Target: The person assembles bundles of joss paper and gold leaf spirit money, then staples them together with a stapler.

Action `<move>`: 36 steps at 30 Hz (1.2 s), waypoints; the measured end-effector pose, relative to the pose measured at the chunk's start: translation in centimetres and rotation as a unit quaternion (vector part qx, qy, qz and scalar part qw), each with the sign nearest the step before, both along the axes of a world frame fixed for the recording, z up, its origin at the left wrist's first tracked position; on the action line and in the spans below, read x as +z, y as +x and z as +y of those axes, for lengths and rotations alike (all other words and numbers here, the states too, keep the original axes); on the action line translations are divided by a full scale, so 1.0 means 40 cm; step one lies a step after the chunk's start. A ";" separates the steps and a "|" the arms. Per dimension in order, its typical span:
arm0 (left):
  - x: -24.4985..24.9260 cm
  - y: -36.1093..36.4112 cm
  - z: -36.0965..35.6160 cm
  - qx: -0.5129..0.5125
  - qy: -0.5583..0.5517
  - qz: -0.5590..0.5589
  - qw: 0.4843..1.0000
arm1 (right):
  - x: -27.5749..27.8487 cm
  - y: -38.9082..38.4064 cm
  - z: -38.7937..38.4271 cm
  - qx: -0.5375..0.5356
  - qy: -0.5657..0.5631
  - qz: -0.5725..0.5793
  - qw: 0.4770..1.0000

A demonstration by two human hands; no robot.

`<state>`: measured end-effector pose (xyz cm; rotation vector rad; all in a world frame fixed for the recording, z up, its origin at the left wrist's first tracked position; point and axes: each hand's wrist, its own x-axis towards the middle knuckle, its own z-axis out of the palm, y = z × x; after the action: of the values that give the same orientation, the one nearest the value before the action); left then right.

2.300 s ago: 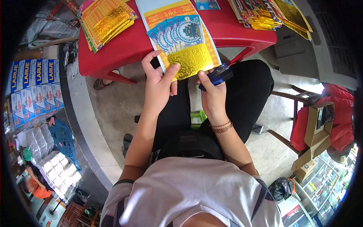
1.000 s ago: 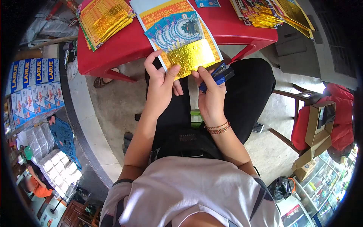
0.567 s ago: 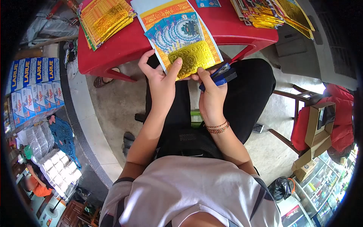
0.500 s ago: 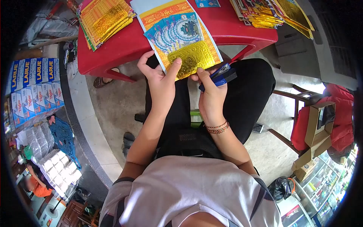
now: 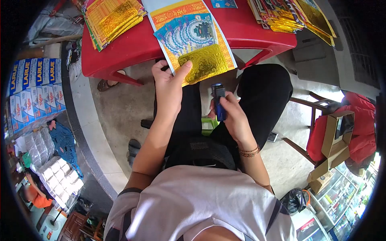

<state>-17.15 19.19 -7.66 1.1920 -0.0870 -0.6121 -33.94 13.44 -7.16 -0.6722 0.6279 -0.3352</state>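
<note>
My left hand (image 5: 169, 89) pinches the lower left corner of a layered paper set, thumb on top. On its front is a shiny embossed gold foil sheet (image 5: 207, 63). Above that, blue printed paper notes (image 5: 193, 32) are fanned out over an orange patterned sheet (image 5: 185, 12) with white paper behind. The set's upper end reaches over the red table. Lower and to the right, my right hand (image 5: 236, 116) is closed round a blue stapler (image 5: 220, 103), held upright and apart from the paper.
On the red table (image 5: 116, 58) lie a left stack of orange and gold papers (image 5: 114, 18), a right stack (image 5: 277, 16) and a blue note (image 5: 224, 3). Beer cartons (image 5: 36, 88) stand at left. A phone (image 5: 272, 137) and an open cardboard box (image 5: 337, 138) are at right.
My right hand has let go of the paper's lower edge and moved down with the stapler, which has turned upright. My left hand still holds the set, almost in place.
</note>
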 end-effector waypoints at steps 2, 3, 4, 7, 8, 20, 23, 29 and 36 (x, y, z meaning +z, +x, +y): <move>0.001 0.014 0.008 -0.065 -0.005 0.026 0.998 | -0.002 0.003 0.014 0.057 -0.056 0.029 0.996; 0.006 0.016 0.010 -0.065 -0.005 0.025 0.998 | -0.007 0.009 0.016 0.049 -0.053 0.008 0.997; 0.013 0.019 0.011 -0.092 -0.012 0.026 0.995 | -0.005 0.018 0.015 0.051 -0.054 0.007 0.997; 0.020 0.020 0.019 -0.117 -0.011 0.025 0.993 | 0.008 0.042 0.010 0.015 -0.051 0.004 0.999; 0.022 0.019 0.020 -0.118 -0.005 0.026 0.993 | 0.008 0.046 0.005 0.022 -0.063 0.004 0.998; 0.015 0.004 0.031 -0.160 -0.002 0.028 0.987 | 0.014 0.096 -0.023 -0.040 -0.096 0.008 0.995; 0.018 0.002 0.032 -0.157 -0.005 0.042 0.987 | 0.013 0.103 -0.020 -0.047 -0.095 0.013 0.994; 0.009 0.001 0.028 -0.157 -0.009 0.034 0.987 | 0.012 0.120 -0.008 -0.107 -0.077 0.033 0.991; 0.020 -0.004 0.029 -0.163 0.000 0.047 0.985 | 0.009 0.121 0.001 -0.115 -0.088 0.027 0.989</move>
<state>-17.29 20.33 -6.88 1.1548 -0.2052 -0.9554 -29.11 13.47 -6.80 -0.7819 0.7351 -0.5936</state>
